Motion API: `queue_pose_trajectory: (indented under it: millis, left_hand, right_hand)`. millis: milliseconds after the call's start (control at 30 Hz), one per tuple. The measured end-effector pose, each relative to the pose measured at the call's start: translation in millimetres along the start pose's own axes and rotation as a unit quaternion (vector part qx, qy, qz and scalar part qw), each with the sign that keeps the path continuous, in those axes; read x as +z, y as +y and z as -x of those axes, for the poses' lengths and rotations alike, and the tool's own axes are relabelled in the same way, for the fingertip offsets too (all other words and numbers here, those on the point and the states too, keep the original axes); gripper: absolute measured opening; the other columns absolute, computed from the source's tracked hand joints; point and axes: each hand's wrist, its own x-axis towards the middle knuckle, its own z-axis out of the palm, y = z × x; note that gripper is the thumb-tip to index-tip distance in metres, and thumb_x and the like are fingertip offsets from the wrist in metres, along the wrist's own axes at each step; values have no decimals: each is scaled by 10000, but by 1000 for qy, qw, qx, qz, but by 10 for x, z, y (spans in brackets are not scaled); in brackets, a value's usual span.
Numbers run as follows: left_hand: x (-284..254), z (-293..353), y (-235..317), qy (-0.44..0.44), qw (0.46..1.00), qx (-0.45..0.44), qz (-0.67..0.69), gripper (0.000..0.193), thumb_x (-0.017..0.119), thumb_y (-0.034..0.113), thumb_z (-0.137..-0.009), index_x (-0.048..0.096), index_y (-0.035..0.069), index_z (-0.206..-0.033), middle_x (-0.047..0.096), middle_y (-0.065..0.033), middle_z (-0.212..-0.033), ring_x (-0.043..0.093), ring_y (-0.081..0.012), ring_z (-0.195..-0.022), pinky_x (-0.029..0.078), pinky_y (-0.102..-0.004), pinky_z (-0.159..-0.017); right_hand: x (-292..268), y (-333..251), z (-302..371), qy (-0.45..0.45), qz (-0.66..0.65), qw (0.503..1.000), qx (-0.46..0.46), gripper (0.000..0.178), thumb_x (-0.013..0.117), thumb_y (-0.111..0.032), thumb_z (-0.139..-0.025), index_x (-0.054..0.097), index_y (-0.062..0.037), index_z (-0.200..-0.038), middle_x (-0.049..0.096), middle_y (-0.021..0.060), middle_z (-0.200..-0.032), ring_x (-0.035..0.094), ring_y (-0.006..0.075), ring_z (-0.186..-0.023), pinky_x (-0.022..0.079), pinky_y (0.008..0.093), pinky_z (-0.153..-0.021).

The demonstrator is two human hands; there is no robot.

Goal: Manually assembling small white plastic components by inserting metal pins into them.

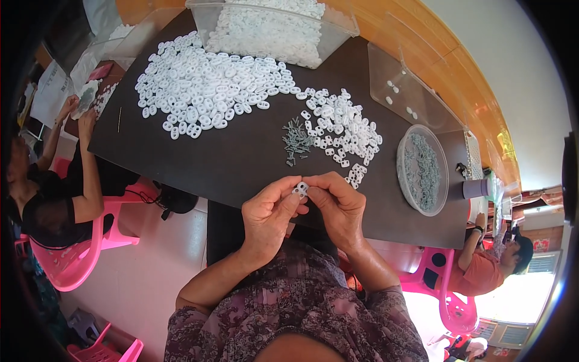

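Observation:
Between my fingertips, just over the table's near edge, is a small white oval plastic piece with holes [300, 189]. My left hand [264, 222] pinches it from the left, thumb against its face. From the other side my right hand [342, 212] closes thumb and forefinger on its edge; whether a smaller part sits in those fingers is hidden. Just beyond my hands lies a small heap of grey screw-like pins [296, 142]. Touching it on the right is a loose pile of similar white pieces [350, 127], trailing down toward my right hand.
A larger heap of white oval pieces [205, 84] covers the dark table's [199, 160] far left. Behind it stands a transparent bin [338, 27] full of white pieces. A round tub [400, 175] of grey pins stands right. People sit at left [54, 211] and right [482, 271].

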Motion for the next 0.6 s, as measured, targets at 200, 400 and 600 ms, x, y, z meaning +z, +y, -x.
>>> queue_pose_trajectory:
  millis: [200, 400, 600]
  left_hand:
    - [-4, 7, 29, -12, 1000, 10, 2, 305, 552, 55, -937, 551, -10, -1235, 653, -56, -930, 618, -76, -770, 502, -187, -658]
    - [-5, -44, 45, -7, 998, 21, 56, 289, 546, 8, -928, 567, -33, -1213, 651, -40, -880, 594, -65, -767, 484, -196, -708]
    - [0, -41, 58, -1, 996, 3, 85, 259, 570, 13, -917, 604, -33, -1170, 652, -32, -853, 579, -56, -750, 478, -193, -715]
  right_hand:
    - [13, -53, 9, -9, 31, 999, -27, 220, 646, 32, -813, 632, 15, -1032, 585, 87, -899, 595, 144, -775, 492, 251, -657]
    - [12, -72, 14, -19, 67, 993, -92, 341, 714, 20, -752, 618, 13, -1079, 578, 96, -945, 597, 158, -769, 507, 271, -631]
    - [13, -5, -31, 7, 177, 961, -211, 399, 732, 37, -668, 625, 23, -1052, 604, 119, -900, 562, 227, -695, 475, 316, -579]
